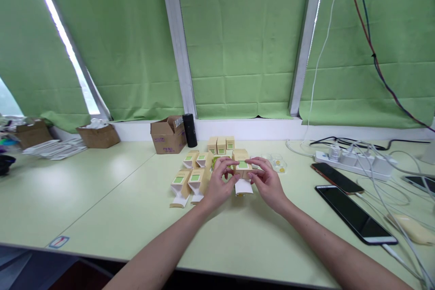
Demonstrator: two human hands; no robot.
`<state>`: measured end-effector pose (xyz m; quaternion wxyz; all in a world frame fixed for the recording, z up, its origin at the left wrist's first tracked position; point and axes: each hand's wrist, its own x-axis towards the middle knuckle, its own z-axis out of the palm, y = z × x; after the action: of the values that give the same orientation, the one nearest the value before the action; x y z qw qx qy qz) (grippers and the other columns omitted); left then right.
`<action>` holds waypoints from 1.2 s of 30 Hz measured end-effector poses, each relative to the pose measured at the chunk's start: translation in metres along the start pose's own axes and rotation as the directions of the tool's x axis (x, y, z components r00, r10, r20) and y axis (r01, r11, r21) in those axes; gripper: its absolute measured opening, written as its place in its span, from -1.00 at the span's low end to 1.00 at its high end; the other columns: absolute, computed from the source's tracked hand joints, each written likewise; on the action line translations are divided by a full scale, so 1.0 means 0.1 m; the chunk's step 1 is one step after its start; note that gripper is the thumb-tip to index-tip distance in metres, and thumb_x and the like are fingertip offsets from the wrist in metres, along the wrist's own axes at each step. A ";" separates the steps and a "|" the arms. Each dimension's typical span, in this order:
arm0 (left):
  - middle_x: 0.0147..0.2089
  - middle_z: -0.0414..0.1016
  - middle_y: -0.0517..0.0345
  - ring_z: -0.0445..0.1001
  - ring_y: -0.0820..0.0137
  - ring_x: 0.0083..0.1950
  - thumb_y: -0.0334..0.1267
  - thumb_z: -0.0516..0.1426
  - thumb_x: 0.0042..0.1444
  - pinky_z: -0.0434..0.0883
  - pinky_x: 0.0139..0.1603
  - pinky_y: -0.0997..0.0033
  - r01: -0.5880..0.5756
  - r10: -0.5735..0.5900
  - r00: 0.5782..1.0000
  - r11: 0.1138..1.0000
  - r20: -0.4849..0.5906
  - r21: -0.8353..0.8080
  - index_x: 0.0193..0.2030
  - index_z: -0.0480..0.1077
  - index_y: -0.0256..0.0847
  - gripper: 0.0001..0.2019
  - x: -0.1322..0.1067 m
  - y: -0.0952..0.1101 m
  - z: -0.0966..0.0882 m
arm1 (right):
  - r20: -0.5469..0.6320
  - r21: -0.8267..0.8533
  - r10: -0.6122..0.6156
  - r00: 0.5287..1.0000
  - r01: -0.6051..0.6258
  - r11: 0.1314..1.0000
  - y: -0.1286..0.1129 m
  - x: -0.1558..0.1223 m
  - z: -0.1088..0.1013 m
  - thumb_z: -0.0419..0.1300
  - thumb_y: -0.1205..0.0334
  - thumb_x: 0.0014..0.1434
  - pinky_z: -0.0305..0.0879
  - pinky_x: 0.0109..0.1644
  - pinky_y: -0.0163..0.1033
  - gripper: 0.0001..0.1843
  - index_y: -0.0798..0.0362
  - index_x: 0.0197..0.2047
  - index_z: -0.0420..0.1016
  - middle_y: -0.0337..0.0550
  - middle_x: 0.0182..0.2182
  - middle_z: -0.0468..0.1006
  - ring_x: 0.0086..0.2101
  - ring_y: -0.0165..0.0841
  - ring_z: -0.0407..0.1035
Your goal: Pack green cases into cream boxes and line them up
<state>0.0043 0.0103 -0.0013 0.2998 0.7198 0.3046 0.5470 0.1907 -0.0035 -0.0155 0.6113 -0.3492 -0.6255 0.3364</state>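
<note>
Both of my hands hold one small tan carton with a green label [242, 166] above the pale green table [112, 199]. My left hand [220, 184] pinches its left side, fingers curled. My right hand [267, 180] grips its right side and top. The carton's white bottom flap [244, 186] hangs open toward me. To the left of my hands lie several similar cartons with open flaps [190, 181]. Three closed cartons [221, 144] stand in a row behind.
A brown cardboard box [167, 135] and a black cylinder [189, 130] stand at the back. Clear plastic pieces [277, 163] lie right of the cartons. Two phones [353, 213], a white power strip [353, 159] and cables fill the right side. More boxes [98, 136] sit far left.
</note>
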 end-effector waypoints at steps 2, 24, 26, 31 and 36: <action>0.18 0.24 -0.03 0.48 0.33 0.00 -0.21 0.26 0.24 0.50 0.05 0.25 -0.002 0.002 1.000 1.000 -0.003 0.002 0.08 0.52 -0.09 -0.73 0.00 0.00 0.00 | 0.000 0.002 -0.006 1.000 0.006 1.000 0.01 0.00 0.00 0.25 0.05 0.30 0.55 -0.17 -0.10 -0.67 -0.16 0.11 0.55 -0.03 0.20 0.27 -0.25 -0.33 0.55; 0.46 -0.04 -0.11 0.19 -0.02 0.37 0.30 0.31 0.03 0.24 0.33 -0.02 -0.016 0.010 0.953 1.000 0.302 0.017 0.55 0.01 0.15 0.01 -0.05 0.00 -0.09 | -0.064 0.014 -0.031 0.997 0.032 0.999 0.00 0.04 -0.05 0.28 -0.04 0.28 0.59 -0.15 -0.14 -0.59 -0.14 0.15 0.52 -0.05 0.19 0.30 -0.28 -0.40 0.53; 0.46 -0.04 -0.11 0.18 -0.03 0.38 0.27 0.33 0.02 0.24 0.33 -0.02 -0.010 0.005 0.955 1.000 0.295 0.015 0.55 0.02 0.15 0.01 -0.05 0.00 -0.08 | -0.064 0.006 -0.028 0.998 0.028 1.000 -0.01 0.04 -0.05 0.28 -0.04 0.28 0.58 -0.17 -0.15 -0.59 -0.13 0.15 0.52 -0.05 0.19 0.30 -0.28 -0.38 0.54; 0.39 0.12 -0.11 0.31 0.08 0.26 0.14 0.27 0.18 0.31 0.20 0.13 -0.010 0.010 0.976 1.000 0.215 -0.002 0.49 0.14 0.09 -0.22 -0.05 0.01 -0.06 | -0.050 0.012 -0.001 0.999 0.002 1.000 -0.02 0.02 -0.03 0.30 -0.01 0.26 0.58 -0.15 -0.11 -0.60 -0.16 0.14 0.54 -0.04 0.17 0.29 -0.25 -0.34 0.55; 0.31 0.22 -0.08 0.38 0.15 0.16 0.11 0.22 0.24 0.34 0.09 0.21 -0.007 0.010 0.985 1.000 0.173 -0.018 0.41 0.23 0.04 -0.35 -0.05 0.02 -0.06 | -0.029 -0.002 0.004 1.000 -0.004 1.000 -0.04 0.00 -0.02 0.31 -0.02 0.25 0.58 -0.06 -0.03 -0.60 -0.21 0.14 0.54 -0.03 0.17 0.28 -0.20 -0.28 0.55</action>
<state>-0.0025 0.0056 -0.0013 0.3288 0.7634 0.2695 0.4862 0.1922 -0.0059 -0.0125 0.6191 -0.3559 -0.6163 0.3320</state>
